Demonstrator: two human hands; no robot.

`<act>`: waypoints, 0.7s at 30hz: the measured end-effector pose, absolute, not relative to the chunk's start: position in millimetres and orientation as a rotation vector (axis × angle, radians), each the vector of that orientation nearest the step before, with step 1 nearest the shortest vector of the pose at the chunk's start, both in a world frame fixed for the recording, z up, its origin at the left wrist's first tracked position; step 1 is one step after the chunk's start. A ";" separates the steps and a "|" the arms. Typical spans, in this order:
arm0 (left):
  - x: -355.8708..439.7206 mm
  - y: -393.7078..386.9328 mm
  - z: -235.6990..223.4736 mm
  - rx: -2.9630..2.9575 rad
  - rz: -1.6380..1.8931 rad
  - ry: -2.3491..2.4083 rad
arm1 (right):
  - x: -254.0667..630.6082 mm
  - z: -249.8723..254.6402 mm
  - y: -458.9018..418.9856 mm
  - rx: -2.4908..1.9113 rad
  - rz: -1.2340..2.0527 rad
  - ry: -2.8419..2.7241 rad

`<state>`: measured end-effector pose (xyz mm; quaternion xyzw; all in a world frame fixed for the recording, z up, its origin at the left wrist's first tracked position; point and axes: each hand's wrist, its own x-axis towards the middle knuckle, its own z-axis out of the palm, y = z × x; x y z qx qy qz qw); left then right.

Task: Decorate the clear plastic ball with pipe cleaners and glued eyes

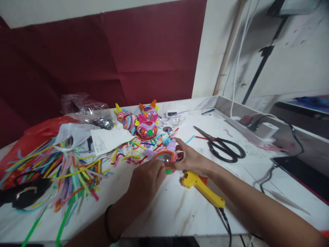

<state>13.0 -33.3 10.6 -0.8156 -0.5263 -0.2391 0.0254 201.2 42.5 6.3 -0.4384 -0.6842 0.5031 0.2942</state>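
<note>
Both of my hands close around a small clear plastic ball (168,159) wrapped in coloured pipe cleaners, held just above the white table (164,209). My left hand (147,178) grips its near left side with curled fingers. My right hand (191,158) pinches its right side, thumb and fingers against it. A yellow glue gun (205,190) lies on the table right under my right wrist. Three finished pipe-cleaner cat heads (144,120) sit just beyond the ball.
A heap of loose pipe cleaners (66,164) spreads at the left beside plastic bags (84,109) and a paper note (109,140). Black scissors (222,147) lie to the right. A power strip (246,128) with cables and a dark tablet (300,175) line the right edge.
</note>
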 end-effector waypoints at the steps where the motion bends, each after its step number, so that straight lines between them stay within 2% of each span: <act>1: 12.1 -32.6 9.4 -2.514 -0.758 -1.639 | 201.3 5.6 42.6 -1.167 1.338 -1.819; 21: 12.2 -31.5 2.0 -2.424 -0.886 -1.682 | 200.8 7.5 41.2 -1.142 1.346 -1.814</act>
